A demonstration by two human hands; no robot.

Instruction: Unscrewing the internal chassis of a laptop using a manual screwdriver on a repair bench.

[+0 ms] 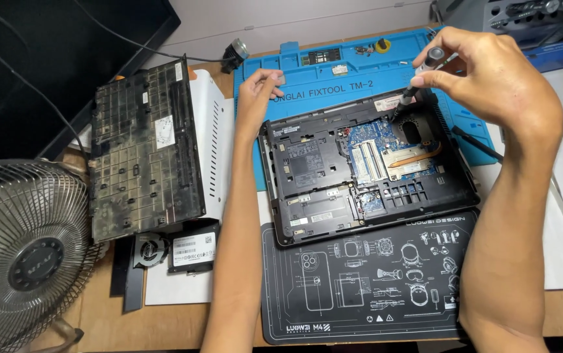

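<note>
An opened black laptop base [314, 196] lies bottom-up on a blue repair mat [360, 72], showing its blue circuit board [373, 147] and copper heat pipe. My right hand [490, 72] grips a slim screwdriver [415, 88], its tip down at the board's far right corner by the round fan cutout. My left hand [255, 91] rests at the laptop's far left corner, fingers curled on the blue mat beside the case edge.
A removed keyboard [141, 150] lies upside down over a white panel at left. A small fan [151, 248] and a drive [193, 248] sit below it. A desk fan [23, 255] stands front left, a black printed mat [366, 287] in front, a dark monitor back left.
</note>
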